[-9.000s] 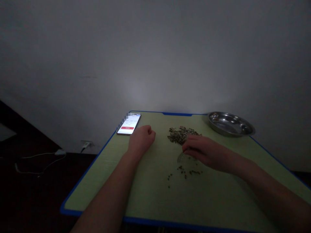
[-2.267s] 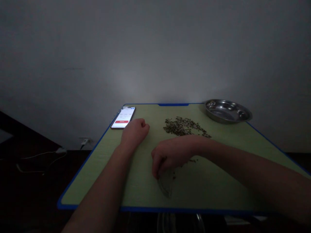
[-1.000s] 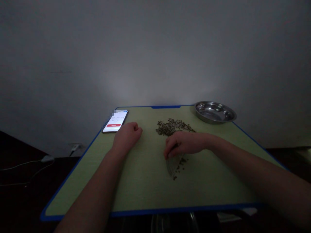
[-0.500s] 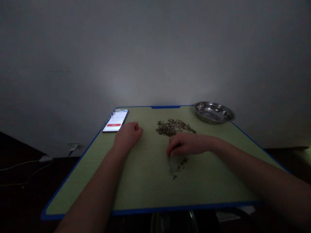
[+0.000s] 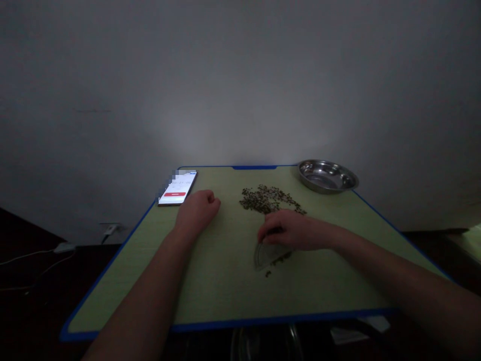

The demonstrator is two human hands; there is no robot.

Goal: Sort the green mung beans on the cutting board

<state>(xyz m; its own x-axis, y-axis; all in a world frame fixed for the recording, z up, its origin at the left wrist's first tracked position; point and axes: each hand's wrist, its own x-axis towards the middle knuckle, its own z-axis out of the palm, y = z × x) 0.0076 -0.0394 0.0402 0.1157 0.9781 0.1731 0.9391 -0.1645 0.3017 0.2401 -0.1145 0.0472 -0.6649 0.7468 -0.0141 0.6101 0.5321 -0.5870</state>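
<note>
My right hand [image 5: 280, 230] pinches the edge of a clear protractor [image 5: 265, 256], a see-through half-round plate with curved bands, held against the tabletop. A few small dark seed-like grains [image 5: 280, 259] lie along the protractor's near edge, partly hidden by it. Just beyond the hand is a larger spread of the same grains [image 5: 263, 198]; their exact kind is too small to tell. My left hand [image 5: 199, 210] rests on the table as a loose fist, apart from the grains, with nothing visible in it.
A phone [image 5: 178, 187] with a lit screen lies beyond my left hand. The shallow steel bowl [image 5: 326, 178] stands at the far right corner. Blue edging borders the light green table [image 5: 221, 286], which meets a wall behind. Cables [image 5: 63, 248] trail at the left.
The protractor has turned flatter and shifted slightly left, showing more of its face. My right hand sits a little lower. My left hand stays in place.
</note>
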